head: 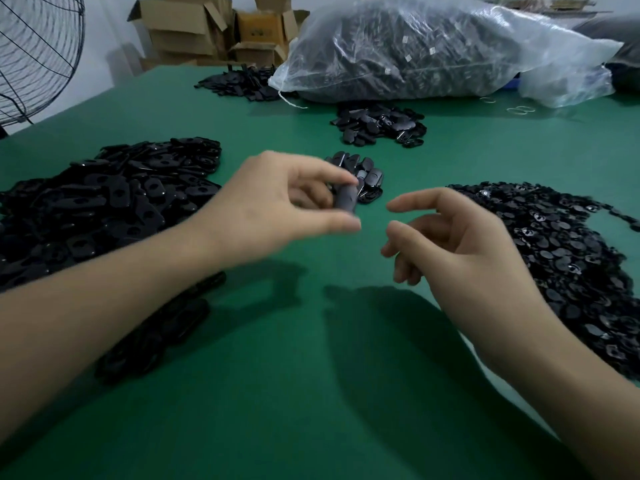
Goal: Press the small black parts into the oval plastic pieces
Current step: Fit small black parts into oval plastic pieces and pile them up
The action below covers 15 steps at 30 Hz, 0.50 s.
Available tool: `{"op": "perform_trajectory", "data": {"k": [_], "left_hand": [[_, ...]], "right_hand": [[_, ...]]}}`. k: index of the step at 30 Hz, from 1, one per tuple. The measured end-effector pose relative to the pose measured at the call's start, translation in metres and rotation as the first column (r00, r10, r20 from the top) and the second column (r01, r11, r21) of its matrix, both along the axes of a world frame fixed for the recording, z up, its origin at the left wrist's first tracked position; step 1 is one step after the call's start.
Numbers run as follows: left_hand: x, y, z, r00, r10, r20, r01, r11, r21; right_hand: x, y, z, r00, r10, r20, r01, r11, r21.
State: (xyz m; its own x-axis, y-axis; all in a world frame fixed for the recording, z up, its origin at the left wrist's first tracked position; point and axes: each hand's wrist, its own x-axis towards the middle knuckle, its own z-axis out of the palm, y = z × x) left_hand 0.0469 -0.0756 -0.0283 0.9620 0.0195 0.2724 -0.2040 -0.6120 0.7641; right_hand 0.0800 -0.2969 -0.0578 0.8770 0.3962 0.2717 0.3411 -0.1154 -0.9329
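My left hand [277,199] holds a dark oval plastic piece [346,199] between its fingertips above the green table [294,375]; the piece is motion-blurred. My right hand [446,237] hovers just right of it, fingers loosely curled and holding nothing. A big heap of oval plastic pieces [104,199] lies at the left. A heap of small black parts [561,258] spreads at the right. Right behind my left fingertips sits a small cluster of oval pieces [367,171].
Two more piles of black pieces [377,124] [239,83] lie farther back. A large clear plastic bag of dark parts [433,46] fills the far side. Cardboard boxes [207,29] stand behind it, and a wire fan [34,53] stands at the far left.
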Motion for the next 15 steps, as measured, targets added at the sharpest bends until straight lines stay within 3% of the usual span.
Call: {"op": "perform_trajectory", "data": {"k": [5, 9, 15], "left_hand": [[0.071, 0.024, -0.008, 0.955, 0.297, -0.015, -0.296, 0.954, 0.051], [0.112, 0.032, -0.033, 0.879, 0.465, -0.102, -0.444, 0.879, 0.175], [0.124, 0.030, -0.040, 0.865, 0.486, -0.120, -0.444, 0.856, 0.266]], "right_hand": [[0.018, -0.011, -0.001, 0.940, -0.141, 0.312, 0.217, 0.951, -0.222], [0.024, -0.016, -0.002, 0.872, -0.101, 0.479, 0.341, 0.827, -0.446], [0.024, -0.020, 0.001, 0.809, -0.023, 0.588, 0.478, 0.610, -0.633]]}}
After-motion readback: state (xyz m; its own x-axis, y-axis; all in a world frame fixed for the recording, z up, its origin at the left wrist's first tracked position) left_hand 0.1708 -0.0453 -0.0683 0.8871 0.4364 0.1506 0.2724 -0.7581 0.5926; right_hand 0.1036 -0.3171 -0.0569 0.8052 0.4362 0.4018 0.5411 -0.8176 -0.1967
